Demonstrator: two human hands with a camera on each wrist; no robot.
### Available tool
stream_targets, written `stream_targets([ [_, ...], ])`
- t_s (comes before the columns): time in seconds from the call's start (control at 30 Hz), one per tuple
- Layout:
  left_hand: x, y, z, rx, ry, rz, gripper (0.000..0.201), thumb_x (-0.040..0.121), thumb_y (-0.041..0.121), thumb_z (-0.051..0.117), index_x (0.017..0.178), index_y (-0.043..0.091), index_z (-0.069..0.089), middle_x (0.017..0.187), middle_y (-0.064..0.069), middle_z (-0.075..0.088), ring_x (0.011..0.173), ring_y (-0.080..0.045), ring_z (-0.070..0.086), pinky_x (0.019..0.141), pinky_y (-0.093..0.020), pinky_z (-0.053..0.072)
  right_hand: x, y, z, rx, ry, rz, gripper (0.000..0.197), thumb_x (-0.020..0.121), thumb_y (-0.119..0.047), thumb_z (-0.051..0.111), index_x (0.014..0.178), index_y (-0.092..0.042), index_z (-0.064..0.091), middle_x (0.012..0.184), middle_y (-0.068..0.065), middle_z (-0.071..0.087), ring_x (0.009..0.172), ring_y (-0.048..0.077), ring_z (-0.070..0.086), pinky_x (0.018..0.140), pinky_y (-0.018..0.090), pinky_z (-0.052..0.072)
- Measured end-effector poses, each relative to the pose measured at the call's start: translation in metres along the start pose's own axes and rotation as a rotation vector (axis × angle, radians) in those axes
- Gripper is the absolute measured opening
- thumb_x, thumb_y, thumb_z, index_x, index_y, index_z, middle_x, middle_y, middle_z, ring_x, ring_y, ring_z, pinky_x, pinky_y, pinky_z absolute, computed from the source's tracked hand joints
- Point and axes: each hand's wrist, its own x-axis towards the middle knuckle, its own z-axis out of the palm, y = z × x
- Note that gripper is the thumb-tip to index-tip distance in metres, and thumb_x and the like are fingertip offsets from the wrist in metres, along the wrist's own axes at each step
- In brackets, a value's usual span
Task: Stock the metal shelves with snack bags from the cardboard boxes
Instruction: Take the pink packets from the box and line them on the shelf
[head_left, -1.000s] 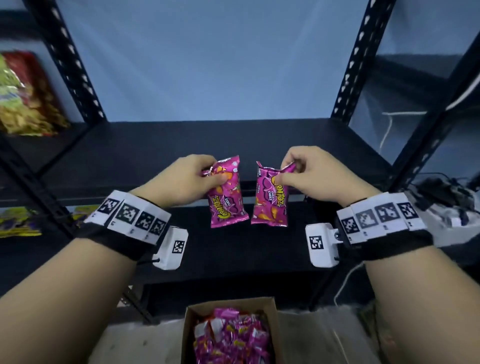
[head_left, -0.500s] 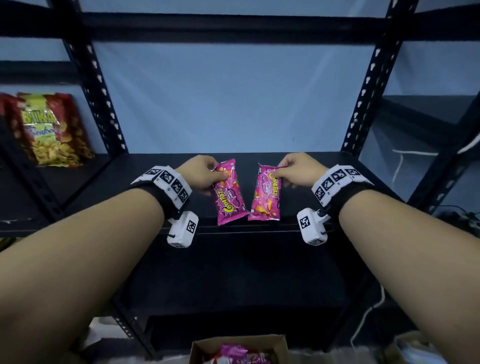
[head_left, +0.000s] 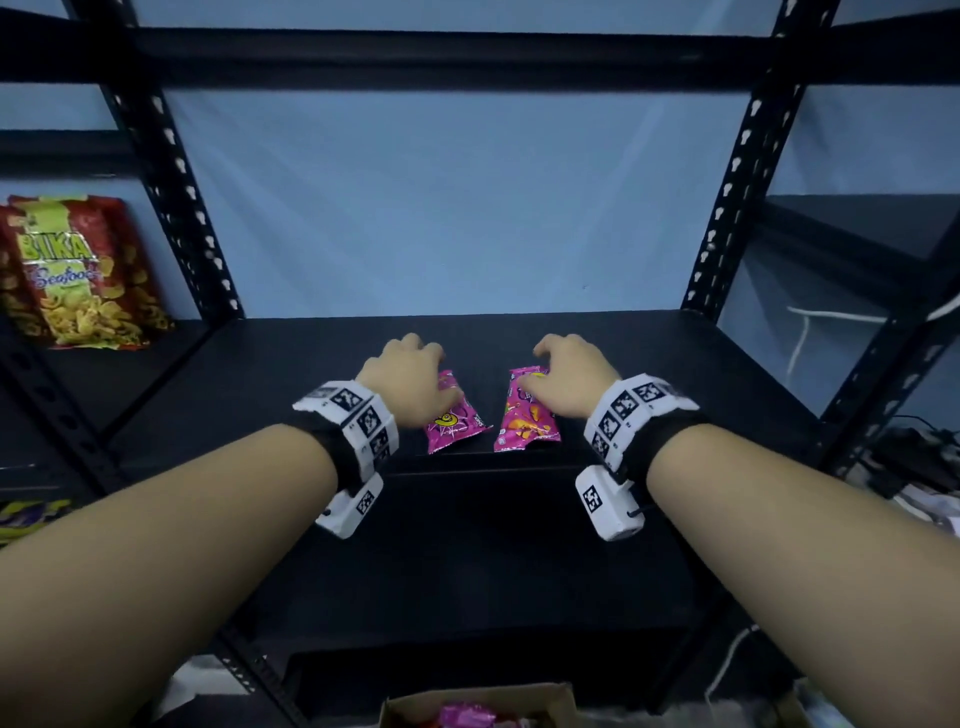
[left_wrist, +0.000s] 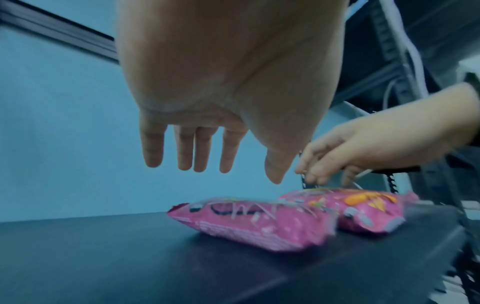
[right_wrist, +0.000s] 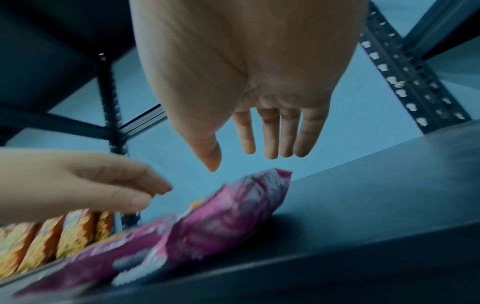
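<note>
Two pink snack bags lie flat, side by side, near the front edge of the black metal shelf (head_left: 649, 374). My left hand (head_left: 431, 374) hovers just above the left bag (head_left: 452, 418). In the left wrist view the left hand (left_wrist: 231, 174) hangs open, fingers straight, clear of that bag (left_wrist: 254, 222). My right hand (head_left: 540, 371) is over the right bag (head_left: 527, 423). The right wrist view shows the right hand (right_wrist: 242, 164) open above its bag (right_wrist: 228, 211), holding nothing. A cardboard box (head_left: 550, 699) with more pink bags sits below, at the bottom edge.
Red-and-yellow snack bags (head_left: 78, 270) stand on the neighbouring shelf at the left. Perforated black uprights (head_left: 176, 176) (head_left: 727, 208) frame the bay, and a crossbeam (head_left: 467, 57) runs overhead. The shelf behind the two bags is bare up to the blue wall.
Both hands carried the pink bags forward onto the shelf, laid them flat and let go. The fingers have opened and lifted off the bags.
</note>
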Motion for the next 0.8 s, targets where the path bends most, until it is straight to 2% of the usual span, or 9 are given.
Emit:
stream_targets([
  [0.1, -0.007, 0.014, 0.011, 0.027, -0.038, -0.016, 0.063, 0.097, 0.063, 0.044, 0.143, 0.021, 0.048, 0.142, -0.007, 0.048, 0.131, -0.029, 0.047, 0.099, -0.05, 0.048, -0.005, -0.013, 0.014, -0.111, -0.043, -0.043, 0.052, 0.1, -0.042, 0.054, 0.145, -0.017, 0.05, 0.146, 0.007, 0.046, 0.138, 0.028, 0.04, 0.103, 0.044, 0.044],
  [0.2, -0.008, 0.019, 0.023, -0.031, -0.11, -0.051, 0.062, 0.101, 0.059, 0.04, 0.146, 0.019, 0.047, 0.143, -0.01, 0.048, 0.134, -0.031, 0.045, 0.106, -0.051, 0.044, -0.006, -0.019, 0.027, -0.148, -0.109, -0.016, 0.043, 0.103, -0.039, 0.045, 0.137, -0.013, 0.053, 0.142, 0.01, 0.048, 0.133, 0.031, 0.042, 0.102, 0.047, 0.046],
  [0.27, -0.008, 0.02, 0.028, -0.063, -0.104, -0.068, 0.06, 0.102, 0.057, 0.039, 0.147, 0.018, 0.046, 0.143, -0.012, 0.048, 0.136, -0.032, 0.043, 0.11, -0.05, 0.041, -0.005, -0.017, 0.035, -0.137, -0.135, 0.004, 0.042, 0.104, -0.037, 0.041, 0.134, -0.011, 0.053, 0.141, 0.01, 0.048, 0.133, 0.032, 0.042, 0.103, 0.049, 0.045],
  [0.4, -0.009, 0.018, 0.047, -0.18, -0.039, -0.085, 0.051, 0.102, 0.053, 0.04, 0.141, 0.02, 0.048, 0.143, -0.013, 0.048, 0.139, -0.029, 0.039, 0.113, -0.051, 0.037, -0.005, -0.007, 0.046, -0.123, -0.162, 0.011, 0.055, 0.106, -0.041, 0.036, 0.154, -0.015, 0.037, 0.159, 0.006, 0.035, 0.149, 0.031, 0.026, 0.114, 0.051, 0.036],
  [0.5, -0.011, 0.012, 0.062, -0.217, 0.008, -0.094, 0.061, 0.102, 0.056, 0.037, 0.151, 0.019, 0.038, 0.152, -0.013, 0.041, 0.148, -0.027, 0.029, 0.116, -0.055, 0.033, -0.005, -0.003, 0.051, -0.129, -0.163, -0.004, 0.063, 0.105, -0.047, 0.036, 0.159, -0.016, 0.028, 0.167, 0.005, 0.023, 0.154, 0.028, 0.015, 0.119, 0.051, 0.029],
  [0.57, -0.011, 0.01, 0.066, -0.214, 0.029, -0.094, 0.064, 0.101, 0.06, 0.035, 0.152, 0.022, 0.036, 0.153, -0.01, 0.041, 0.149, -0.025, 0.028, 0.116, -0.056, 0.031, -0.006, -0.001, 0.054, -0.121, -0.152, -0.019, 0.066, 0.104, -0.047, 0.037, 0.161, -0.018, 0.024, 0.169, 0.007, 0.018, 0.156, 0.028, 0.011, 0.122, 0.052, 0.025],
  [0.7, -0.016, 0.011, 0.062, -0.206, 0.009, -0.091, 0.075, 0.1, 0.068, 0.031, 0.16, 0.024, 0.024, 0.162, -0.007, 0.033, 0.153, -0.022, 0.022, 0.122, -0.053, 0.024, -0.008, 0.002, 0.061, -0.104, -0.12, -0.041, 0.07, 0.103, -0.045, 0.037, 0.163, -0.018, 0.015, 0.171, 0.009, 0.009, 0.158, 0.028, 0.004, 0.125, 0.052, 0.018],
  [0.8, -0.022, 0.01, 0.057, -0.223, -0.003, -0.082, 0.082, 0.099, 0.069, 0.034, 0.163, 0.02, 0.016, 0.166, -0.006, 0.028, 0.155, -0.02, 0.019, 0.124, -0.049, 0.021, -0.009, 0.004, 0.062, -0.106, -0.123, -0.064, 0.072, 0.102, -0.044, 0.038, 0.163, -0.016, 0.013, 0.171, 0.009, 0.007, 0.158, 0.027, 0.003, 0.125, 0.052, 0.017],
])
